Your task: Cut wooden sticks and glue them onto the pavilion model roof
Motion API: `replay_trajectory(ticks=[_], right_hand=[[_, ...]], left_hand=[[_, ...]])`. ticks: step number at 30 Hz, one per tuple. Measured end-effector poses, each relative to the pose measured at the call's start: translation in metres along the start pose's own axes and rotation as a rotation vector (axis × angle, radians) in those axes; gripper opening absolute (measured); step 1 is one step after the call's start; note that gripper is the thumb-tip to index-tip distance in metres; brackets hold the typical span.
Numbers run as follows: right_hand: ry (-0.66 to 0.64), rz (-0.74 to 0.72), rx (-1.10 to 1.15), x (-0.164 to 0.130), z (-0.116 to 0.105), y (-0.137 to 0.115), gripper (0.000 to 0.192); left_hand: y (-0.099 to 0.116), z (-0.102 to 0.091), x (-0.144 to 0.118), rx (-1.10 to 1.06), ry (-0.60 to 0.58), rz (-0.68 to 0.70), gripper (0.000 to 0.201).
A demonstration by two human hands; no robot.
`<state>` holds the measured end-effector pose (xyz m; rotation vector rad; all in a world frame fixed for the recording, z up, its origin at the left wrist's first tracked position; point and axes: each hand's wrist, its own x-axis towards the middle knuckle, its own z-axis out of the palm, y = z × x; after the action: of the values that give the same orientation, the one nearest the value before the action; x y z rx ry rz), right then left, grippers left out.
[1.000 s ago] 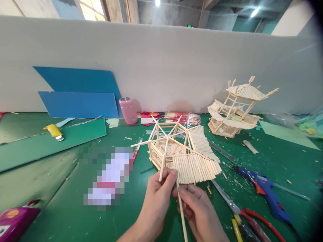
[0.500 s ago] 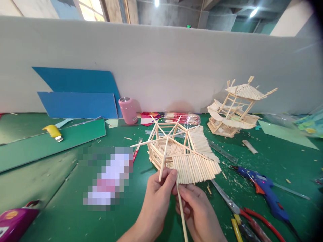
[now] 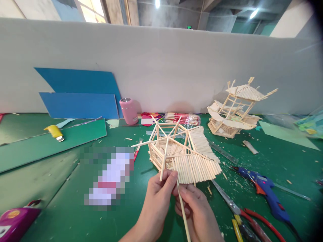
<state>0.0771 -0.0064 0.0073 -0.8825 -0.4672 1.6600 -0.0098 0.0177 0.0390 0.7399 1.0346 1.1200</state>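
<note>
L hand, lower ctr of frame: thumb + index closed in a pinch on the upper part of a loose stick, right by the left edge of a slatted roof panel. R hand, just to its right, also grasping: thumb + curled fingers around the same stick a bit lower; far end runs down to the bottom edge of frame. Exact contact of the hidden fingertips: can't tell.

The stick model sits mid-frame on the green surface, just beyond both hands: open spokes on its left, slats over its front-right and right sides.

Handling (my guess): stick v. light, stiff lengthwise, thin enough to snap if bent; smooth, so may roll betw. fingertips. Best held w/ a light pinch near the upper end, plus a 2nd grip lower for aim. Model prob. light too, rigid but fragile at the joints; if shifting it, take it low by the base, not by the spokes or the panel's free edge.

Nearby: glue gun lower right, its tip pointing twd the model; scissors betw. gun and R hand; a 2nd, taller stick model upper right, by the wall.
</note>
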Motion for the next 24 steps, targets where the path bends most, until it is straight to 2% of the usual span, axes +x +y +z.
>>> replay_trajectory(ticks=[5,9,13,17,20,24], right_hand=[[-0.067,0.0,-0.136,-0.009,-0.004,0.004,0.024],[-0.036,-0.051,-0.192,-0.021,-0.002,0.002,0.025],[0.0,-0.228,-0.367,-0.032,0.0,-0.006,0.024],[0.04,-0.455,-0.603,-0.038,-0.006,-0.007,0.018],[0.027,-0.579,-0.636,-0.041,-0.011,-0.006,0.013],[0.023,-0.601,-0.614,-0.044,-0.012,-0.006,0.015]], left_hand=[[-0.005,-0.006,-0.015,-0.013,0.033,-0.029,0.028],[-0.015,-0.014,-0.033,0.039,0.05,-0.043,0.026],[-0.018,-0.017,-0.048,-0.006,-0.031,-0.096,0.027],[-0.011,-0.009,-0.057,-0.163,-0.147,-0.194,0.024],[-0.008,-0.003,-0.059,-0.267,-0.225,-0.276,0.021],[-0.011,0.0,-0.059,-0.355,-0.264,-0.33,0.019]])
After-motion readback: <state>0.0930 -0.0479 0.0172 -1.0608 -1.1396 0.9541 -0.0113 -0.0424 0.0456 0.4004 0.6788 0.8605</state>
